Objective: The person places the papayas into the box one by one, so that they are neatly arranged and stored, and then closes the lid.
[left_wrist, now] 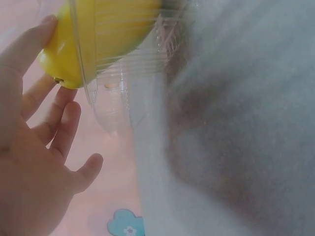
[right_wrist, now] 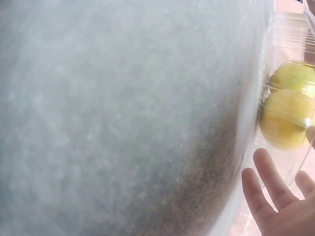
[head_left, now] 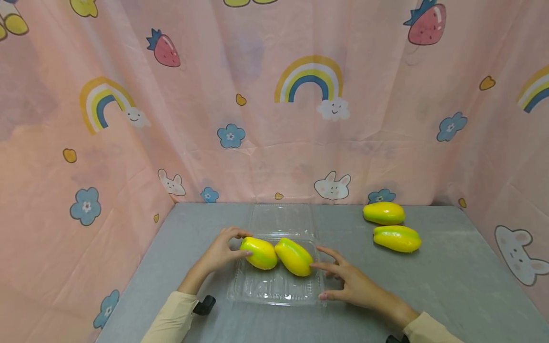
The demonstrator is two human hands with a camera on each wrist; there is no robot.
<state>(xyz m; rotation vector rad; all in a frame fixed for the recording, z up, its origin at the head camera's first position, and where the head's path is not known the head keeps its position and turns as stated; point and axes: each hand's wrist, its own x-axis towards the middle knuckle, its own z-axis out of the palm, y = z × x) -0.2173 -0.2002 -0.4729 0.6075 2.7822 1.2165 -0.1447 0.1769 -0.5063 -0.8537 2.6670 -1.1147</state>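
Observation:
Two yellow-green papayas lie side by side in a clear plastic clamshell box (head_left: pixel 280 290) with its lid folded back. My left hand (head_left: pixel 223 251) holds the stem end of the left papaya (head_left: pixel 259 253) between thumb and index finger; the left wrist view shows its other fingers apart from the fruit. Beside the right papaya (head_left: pixel 295 257), my right hand (head_left: pixel 349 281) has its fingers spread. One fingertip touches or nearly touches that papaya's lower end, while the thumb is near the box's right edge. The right wrist view shows both papayas through the box wall.
Two more papayas, one farther back (head_left: pixel 383 213) and one nearer (head_left: pixel 397 238), lie on the grey table (head_left: pixel 429 295) at the right. The transparent lid (head_left: pixel 280 219) lies open behind the box. A pink patterned curtain (head_left: pixel 266 166) surrounds the table's back and sides.

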